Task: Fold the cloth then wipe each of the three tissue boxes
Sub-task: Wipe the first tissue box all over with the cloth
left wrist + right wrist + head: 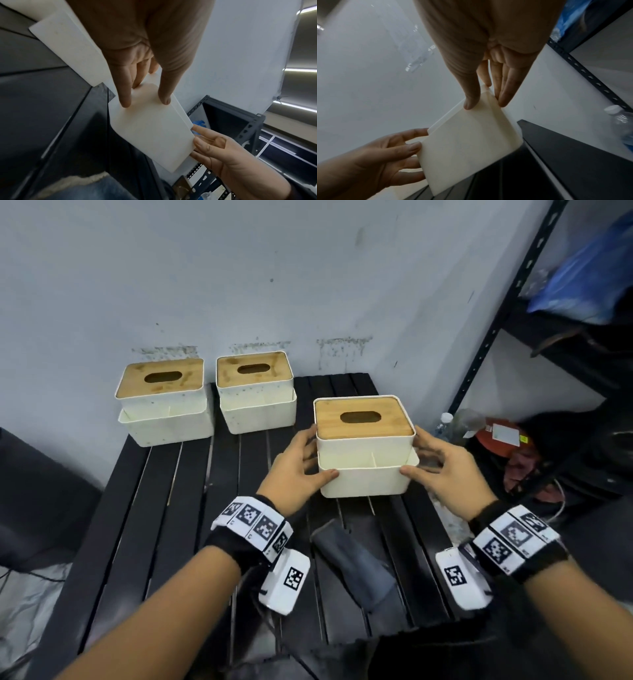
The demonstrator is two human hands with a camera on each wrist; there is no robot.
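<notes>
Three white tissue boxes with wooden slotted lids stand on a black slatted table [164, 508]. Two of them [164, 402] [257, 392] sit at the back against the wall. The third tissue box [363, 460] [150, 135] [471, 142] is nearer, on the right. My left hand [308, 457] [145, 67] [376, 159] holds its left front corner, thumb on the front rim and fingers along the side. My right hand [424, 455] [488, 81] [223, 152] holds the right front corner the same way. A folded dark grey cloth [352, 563] lies on the table between my wrists, with no hand on it.
A black metal shelf rack [496, 320] stands close on the right with a blue bag [582, 278] on it. A plastic bottle [445, 422] and red clutter [507, 440] lie on the floor beside the table's right edge. A dark object [34, 491] is at the left.
</notes>
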